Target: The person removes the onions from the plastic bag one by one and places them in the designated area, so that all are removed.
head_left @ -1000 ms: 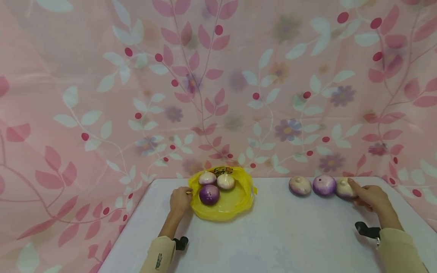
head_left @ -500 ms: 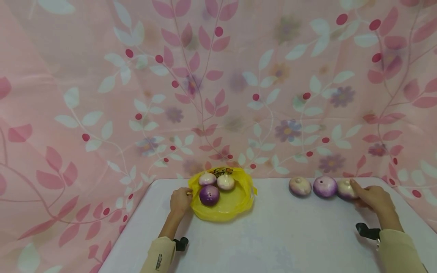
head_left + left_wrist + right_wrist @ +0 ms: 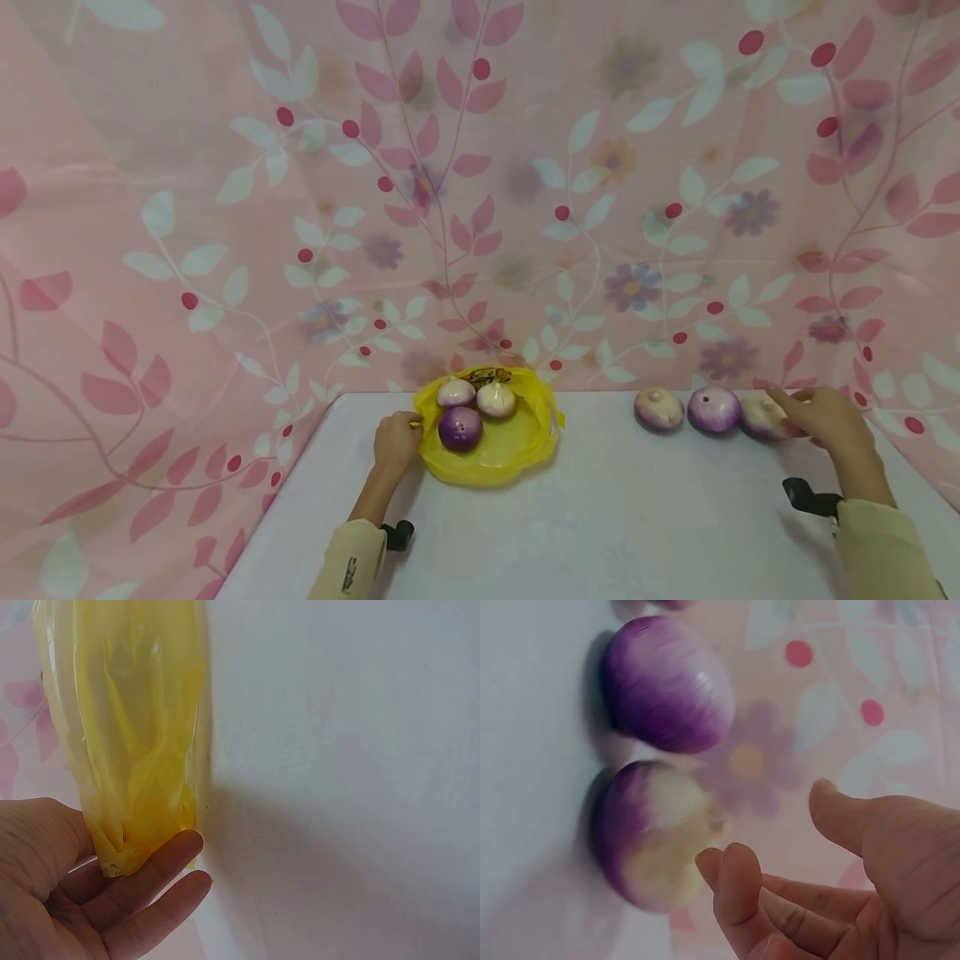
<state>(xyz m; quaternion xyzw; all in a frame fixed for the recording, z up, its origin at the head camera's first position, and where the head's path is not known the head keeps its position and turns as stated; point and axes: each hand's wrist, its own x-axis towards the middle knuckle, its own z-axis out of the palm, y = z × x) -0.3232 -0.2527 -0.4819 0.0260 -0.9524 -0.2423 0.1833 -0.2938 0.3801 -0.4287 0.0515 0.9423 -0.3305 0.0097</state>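
Note:
In the head view, a yellow plastic bag (image 3: pixel 536 433) lies with its mouth spread wide. Inside it sit three round purple-and-white vegetables, one of them mostly dark purple (image 3: pixel 461 430). My left hand (image 3: pixel 395 446) pinches the bag's left edge; the left wrist view shows the gathered film (image 3: pixel 142 787) between thumb and fingers. At the right, my right hand (image 3: pixel 832 429) is beside the rightmost vegetable (image 3: pixel 761 415), which is cream on top and purple below. In the right wrist view its thumb and loosely bent fingers stand apart, with nothing held between them.
Two more round vegetables, a cream one (image 3: pixel 659 410) and a purple one (image 3: pixel 713 410), stand in a row left of the rightmost one. They rest near the back edge of the white table (image 3: pixel 570 533). A pink floral cloth (image 3: pixel 480 208) hangs behind the table.
My right hand has shifted slightly right and loosened from the rightmost vegetable, which sits a little farther right and tilted. The left hand and the bag have stayed put.

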